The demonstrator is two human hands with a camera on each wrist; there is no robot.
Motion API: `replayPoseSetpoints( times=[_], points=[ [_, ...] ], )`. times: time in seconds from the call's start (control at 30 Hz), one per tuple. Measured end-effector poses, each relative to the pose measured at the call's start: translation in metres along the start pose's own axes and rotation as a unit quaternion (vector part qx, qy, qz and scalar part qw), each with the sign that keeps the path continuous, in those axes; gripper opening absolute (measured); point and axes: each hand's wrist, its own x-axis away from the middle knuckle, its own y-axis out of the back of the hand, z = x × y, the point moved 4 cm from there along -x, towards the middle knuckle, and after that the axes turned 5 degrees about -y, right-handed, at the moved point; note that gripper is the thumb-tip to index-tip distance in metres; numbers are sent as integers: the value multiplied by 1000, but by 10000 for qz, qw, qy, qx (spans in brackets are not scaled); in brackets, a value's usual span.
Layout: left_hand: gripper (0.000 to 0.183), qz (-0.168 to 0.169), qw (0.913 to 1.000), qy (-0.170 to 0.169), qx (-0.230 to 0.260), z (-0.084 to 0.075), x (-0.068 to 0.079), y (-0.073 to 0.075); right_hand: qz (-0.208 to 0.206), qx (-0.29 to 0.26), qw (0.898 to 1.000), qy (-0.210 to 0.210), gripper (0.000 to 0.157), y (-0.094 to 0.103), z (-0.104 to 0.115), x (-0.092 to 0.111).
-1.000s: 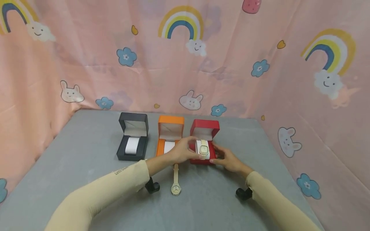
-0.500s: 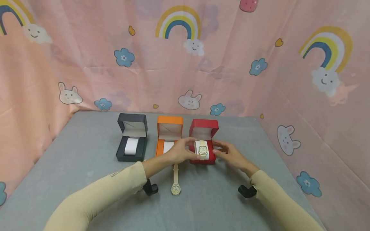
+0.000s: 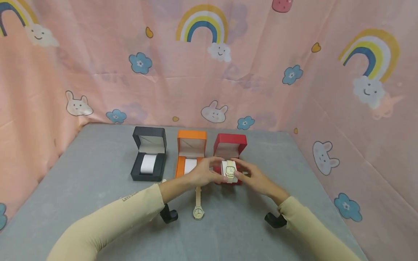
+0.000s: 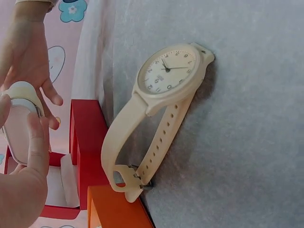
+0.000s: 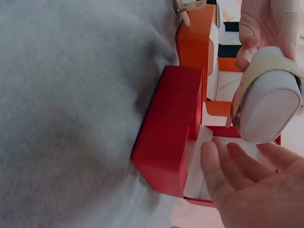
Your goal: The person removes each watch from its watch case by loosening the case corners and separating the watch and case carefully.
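My left hand grips a white watch cushion with a cream square-faced watch strapped round it. Both are just over the open red watch box, whose base is mostly hidden behind them and the hands. In the right wrist view, my right hand has its fingers loosely extended close by the cushion; whether a fingertip touches it, I cannot tell. A second cream watch, round-faced, lies on the table in front of the orange box, its strap buckled into a loop.
Left of the red box stand an open orange watch box and an open dark grey one, each with a white cushion inside. The grey table meets a pink patterned curtain behind and at the sides.
The cushion with the square-faced watch has shifted slightly toward me and up out of the red box, in my left hand. My right hand drew back a little, then came nearer the cushion again.
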Motion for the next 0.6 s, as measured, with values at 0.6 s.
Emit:
replayPoseSetpoints(
  times=[0.6],
  points=[
    [77,-63,9999,95,-52,1,3,-2,325,-468,9980,287,76,-16,9,-7]
  ],
)
